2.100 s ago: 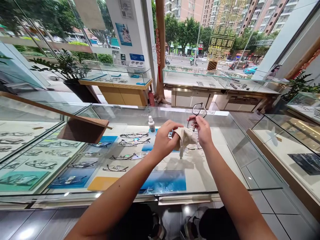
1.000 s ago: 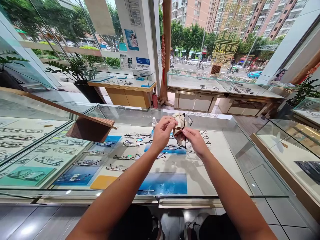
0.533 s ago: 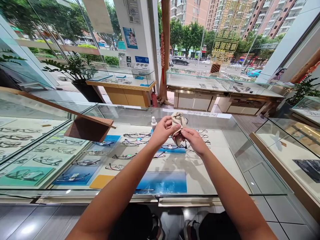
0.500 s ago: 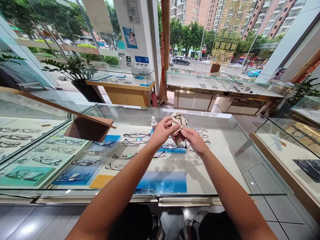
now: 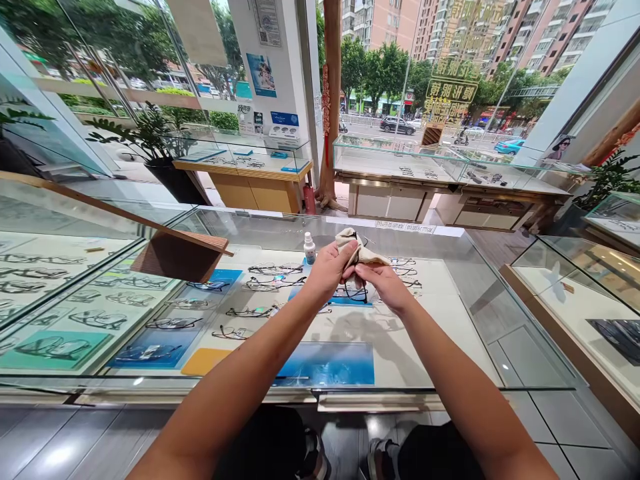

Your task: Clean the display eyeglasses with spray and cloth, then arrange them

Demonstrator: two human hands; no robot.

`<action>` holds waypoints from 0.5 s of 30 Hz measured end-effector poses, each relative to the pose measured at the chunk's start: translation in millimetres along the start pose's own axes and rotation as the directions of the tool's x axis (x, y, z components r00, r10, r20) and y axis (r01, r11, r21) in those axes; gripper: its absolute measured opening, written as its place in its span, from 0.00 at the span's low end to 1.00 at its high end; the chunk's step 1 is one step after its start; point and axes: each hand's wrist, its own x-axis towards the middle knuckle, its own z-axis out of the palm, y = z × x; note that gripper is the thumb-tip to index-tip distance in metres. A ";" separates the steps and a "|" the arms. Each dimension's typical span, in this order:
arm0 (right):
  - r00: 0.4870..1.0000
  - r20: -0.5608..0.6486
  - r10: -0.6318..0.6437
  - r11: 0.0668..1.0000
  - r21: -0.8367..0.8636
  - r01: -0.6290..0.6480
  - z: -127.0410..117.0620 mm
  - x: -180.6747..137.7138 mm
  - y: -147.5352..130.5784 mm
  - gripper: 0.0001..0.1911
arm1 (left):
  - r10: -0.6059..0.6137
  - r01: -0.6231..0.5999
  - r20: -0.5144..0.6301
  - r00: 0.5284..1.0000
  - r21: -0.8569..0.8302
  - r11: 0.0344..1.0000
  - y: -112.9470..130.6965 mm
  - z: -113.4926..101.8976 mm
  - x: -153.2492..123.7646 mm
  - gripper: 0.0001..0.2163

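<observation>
Above the glass counter, my left hand is closed on a beige cleaning cloth, its thumb pressed on the folded fabric. A pair of dark-rimmed eyeglasses is wrapped partly in that cloth, with one rim hanging out below the fingers. My right hand pinches the eyeglasses near their middle, and part of the cloth spreads over its fingers. The rest of the frame is hidden by cloth and fingers. Just left of my hands, a small white spray bottle stands upright.
Under the glass top of the display case lie several rows of spectacle frames. A brown slatted wooden stand is at the left. Another glass case stands at the right, and more showcases line the window.
The eyeglasses have turned and dropped slightly, so one rim now hangs lower. The cloth has spread rightward over my right fingers. My hands stay close together.
</observation>
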 end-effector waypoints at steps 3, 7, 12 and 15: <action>1.000 -0.018 -0.022 1.000 -0.017 0.022 1.7 -0.1 -0.8 0.21 | -0.011 0.011 -0.017 1.000 0.007 1.000 1.7 -1.5 1.5 0.24; 0.993 -0.114 -0.002 0.999 0.049 0.007 -2.0 2.1 -1.7 0.19 | -0.050 0.056 0.103 0.993 -0.057 0.997 11.0 -7.1 3.0 0.23; 0.983 -0.174 0.054 0.994 0.106 -0.036 -4.4 3.4 -1.4 0.20 | -0.038 0.040 0.070 0.997 -0.023 0.999 11.0 -8.6 2.7 0.24; 0.993 -0.107 0.047 0.996 0.085 -0.038 0.5 2.6 1.1 0.21 | 0.032 -0.032 0.001 0.999 0.022 0.999 2.6 -6.1 2.0 0.23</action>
